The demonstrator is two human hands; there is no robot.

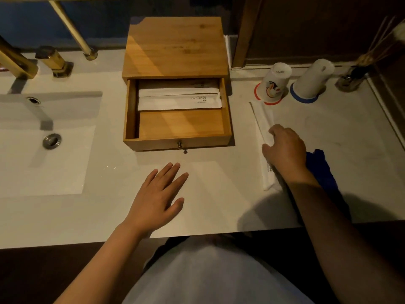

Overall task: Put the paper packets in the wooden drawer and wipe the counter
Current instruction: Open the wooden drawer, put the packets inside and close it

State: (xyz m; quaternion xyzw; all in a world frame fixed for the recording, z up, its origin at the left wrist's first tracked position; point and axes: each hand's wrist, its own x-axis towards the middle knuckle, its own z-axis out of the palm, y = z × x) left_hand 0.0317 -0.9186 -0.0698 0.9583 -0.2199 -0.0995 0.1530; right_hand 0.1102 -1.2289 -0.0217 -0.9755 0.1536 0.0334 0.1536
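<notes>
Your right hand (285, 148) lies over the middle of the last paper packet (264, 119), which sits flat on the table (219, 205) to the right of the open wooden drawer (177, 126). The fingers curl down onto the paper, but the grip has not closed on it, as far as this dim view lets one judge. Two packets (178, 98) already lie at the back of the drawer, and the front half is bare wood.

A thin packet lying flat is hard to pinch. Slide it toward the table's edge, or press one end so the other lifts, then take it between thumb and fingers. Carry it level and lay it lengthwise in the drawer's empty front.

Your left hand (157, 196) rests open and flat on the table, holding nothing. The blue cloth (322, 165) waits beside your right wrist for wiping.
</notes>
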